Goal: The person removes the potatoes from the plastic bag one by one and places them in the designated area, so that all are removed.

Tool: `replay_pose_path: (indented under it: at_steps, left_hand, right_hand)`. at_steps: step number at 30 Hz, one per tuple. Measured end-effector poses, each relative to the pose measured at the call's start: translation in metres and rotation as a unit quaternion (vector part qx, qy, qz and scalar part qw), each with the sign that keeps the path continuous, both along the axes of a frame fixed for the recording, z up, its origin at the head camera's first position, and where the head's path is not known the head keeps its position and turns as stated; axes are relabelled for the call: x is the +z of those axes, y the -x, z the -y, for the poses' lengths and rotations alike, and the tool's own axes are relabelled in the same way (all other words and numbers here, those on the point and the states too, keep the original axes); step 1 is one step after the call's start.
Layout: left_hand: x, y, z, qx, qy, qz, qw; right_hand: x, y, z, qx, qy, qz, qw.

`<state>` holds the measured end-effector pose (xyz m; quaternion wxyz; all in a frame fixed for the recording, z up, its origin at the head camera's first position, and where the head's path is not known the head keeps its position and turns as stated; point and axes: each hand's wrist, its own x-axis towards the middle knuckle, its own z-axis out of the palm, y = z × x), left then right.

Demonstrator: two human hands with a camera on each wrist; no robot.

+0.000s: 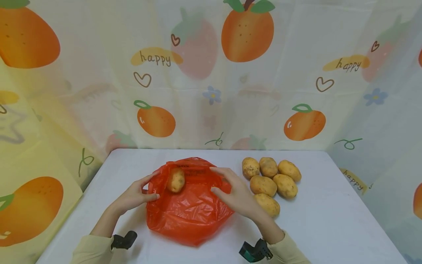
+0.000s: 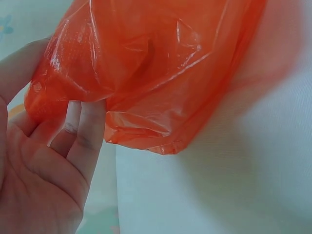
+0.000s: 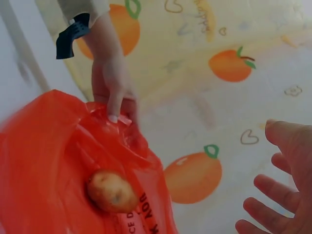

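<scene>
A red plastic bag (image 1: pixel 191 216) stands on the table with its mouth held wide. My left hand (image 1: pixel 133 194) grips its left rim, thumb on one side and fingers on the other; the left wrist view shows the film (image 2: pixel 146 63) bunched between them. Inside the mouth is one potato (image 1: pixel 176 180), also visible in the right wrist view against the printed lettering. Over the bag's right side hovers my right hand (image 1: pixel 239 192), its fingers spread, relaxed and holding nothing. In the right wrist view those fingers (image 3: pixel 275 190) are apart from the bag.
Several loose potatoes (image 1: pixel 263 186) lie grouped on the white table (image 1: pixel 333 220), right of the bag; the nearest is partly behind my right forearm. A fruit-printed curtain (image 1: pixel 211 121) hangs behind the table's far edge.
</scene>
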<state>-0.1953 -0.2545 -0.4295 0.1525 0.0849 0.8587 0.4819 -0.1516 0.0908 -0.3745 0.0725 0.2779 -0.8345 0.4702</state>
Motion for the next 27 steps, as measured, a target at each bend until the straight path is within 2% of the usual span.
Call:
replay_pose_path:
  at_steps: [11, 19, 27]
  left_hand:
    - [0.0, 0.0, 0.003, -0.001, -0.008, 0.001, 1.0]
    - [0.001, -0.001, 0.006, -0.018, -0.016, -0.018, 0.9996]
    - [0.0, -0.001, 0.007, -0.013, -0.024, -0.008, 0.9996]
  right_hand:
    - [-0.001, 0.024, 0.033, 0.02, -0.026, 0.015, 0.9994]
    - [-0.009, 0.039, 0.056, 0.017, -0.036, 0.084, 0.9956]
    - [-0.029, 0.052, 0.075, 0.011, -0.049, 0.127, 0.9907]
